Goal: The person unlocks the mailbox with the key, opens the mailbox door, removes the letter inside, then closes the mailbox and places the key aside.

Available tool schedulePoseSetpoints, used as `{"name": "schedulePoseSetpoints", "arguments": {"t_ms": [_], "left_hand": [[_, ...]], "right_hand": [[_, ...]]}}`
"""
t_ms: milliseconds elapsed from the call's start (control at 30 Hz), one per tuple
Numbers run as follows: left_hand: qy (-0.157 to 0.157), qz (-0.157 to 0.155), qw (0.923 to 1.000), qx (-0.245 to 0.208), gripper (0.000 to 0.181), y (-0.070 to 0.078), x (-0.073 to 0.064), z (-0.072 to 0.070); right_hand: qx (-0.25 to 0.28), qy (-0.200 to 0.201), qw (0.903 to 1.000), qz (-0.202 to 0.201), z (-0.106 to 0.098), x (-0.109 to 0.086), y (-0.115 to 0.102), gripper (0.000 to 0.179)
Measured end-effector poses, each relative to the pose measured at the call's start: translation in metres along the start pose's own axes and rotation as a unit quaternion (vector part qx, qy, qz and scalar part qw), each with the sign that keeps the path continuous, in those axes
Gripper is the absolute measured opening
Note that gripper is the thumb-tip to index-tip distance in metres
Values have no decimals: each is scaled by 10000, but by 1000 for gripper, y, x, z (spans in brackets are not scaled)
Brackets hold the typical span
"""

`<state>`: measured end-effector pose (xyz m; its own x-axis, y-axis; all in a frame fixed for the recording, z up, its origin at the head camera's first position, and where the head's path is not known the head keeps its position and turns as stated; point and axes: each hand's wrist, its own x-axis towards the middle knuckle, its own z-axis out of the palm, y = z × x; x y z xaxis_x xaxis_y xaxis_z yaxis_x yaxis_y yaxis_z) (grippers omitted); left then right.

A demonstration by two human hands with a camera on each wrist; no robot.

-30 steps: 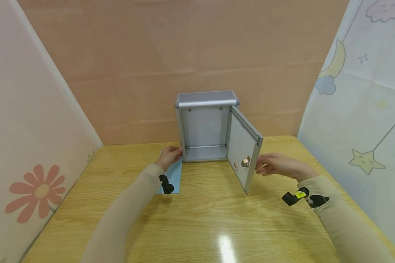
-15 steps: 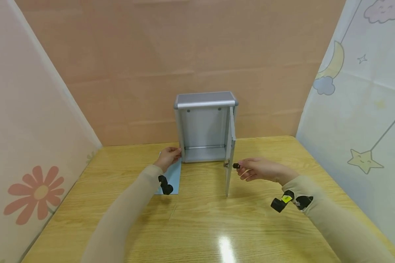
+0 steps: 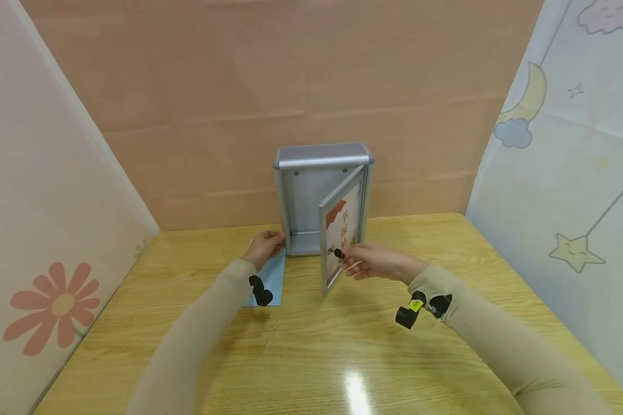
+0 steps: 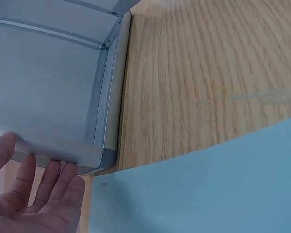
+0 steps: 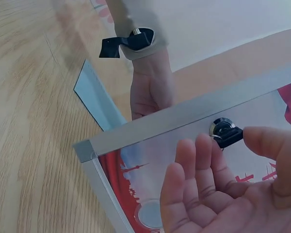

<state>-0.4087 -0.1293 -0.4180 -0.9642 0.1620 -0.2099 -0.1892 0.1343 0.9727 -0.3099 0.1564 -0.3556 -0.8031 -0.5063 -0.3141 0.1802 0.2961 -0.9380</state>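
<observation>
A grey metal box (image 3: 323, 151) stands upright on the table, its hinged door (image 3: 324, 242) partly open on the right side. The door's outer face carries red print and a round lock (image 5: 221, 127) with a black-headed key (image 5: 230, 138) in it. My right hand (image 3: 376, 261) pinches the key head between thumb and index finger; the other fingers are loosely bent. At the box's left side wall, my left hand (image 3: 263, 249) grips the frame edge, thumb on the front and fingers on the outer side. Beneath that hand lies a light blue sheet (image 4: 199, 189).
The wooden table (image 3: 311, 346) runs up to a plain orange-brown backdrop (image 3: 213, 115). Patterned panels rise at the left (image 3: 57, 173) and right. The blue sheet extends along the box's left side towards the front.
My right hand has moved left, swinging the door from wide open towards the box, so its printed outer face now shows. It now pinches the key. The left hand has stayed at the box's edge.
</observation>
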Motion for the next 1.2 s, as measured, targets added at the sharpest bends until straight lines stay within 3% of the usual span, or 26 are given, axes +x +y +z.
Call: {"name": "schedulePoseSetpoints", "arguments": {"t_ms": [400,800,1200], "left_hand": [[12,-5,10000,-13,51,3,-1,1],[151,23,9999,-74,50,0,-1,1],[177,-57,9998,122,47,2,1,3]], "right_hand": [[883,146,9958,196,21,33,-15,27],[1462,651,9862,430,35,76,-29,42],[1853,1067,9766,241,39,106,-37,23]]}}
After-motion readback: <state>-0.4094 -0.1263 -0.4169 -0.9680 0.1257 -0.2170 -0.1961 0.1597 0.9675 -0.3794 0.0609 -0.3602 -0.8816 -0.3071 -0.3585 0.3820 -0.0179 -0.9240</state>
